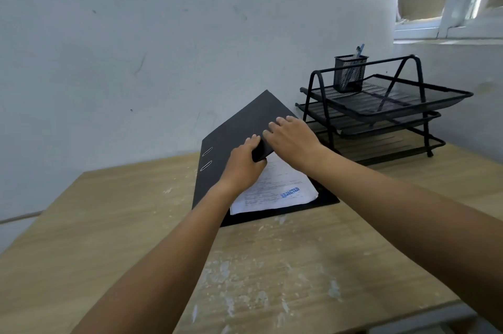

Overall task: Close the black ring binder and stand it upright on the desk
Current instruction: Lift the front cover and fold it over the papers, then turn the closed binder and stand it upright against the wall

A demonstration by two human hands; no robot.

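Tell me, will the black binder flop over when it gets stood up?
Probably not. The binder cover looks stiff and flat, even half-raised under both hands. Its spine looks wide, so it should stand steadily. The papers inside are few, so it is likely light, and a bump could tip it.

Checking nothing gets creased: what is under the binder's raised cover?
Under the raised cover lies a white sheet of paper stamped REJECTED in blue, on the back cover. The cover and both hands hide its upper part and any rings.
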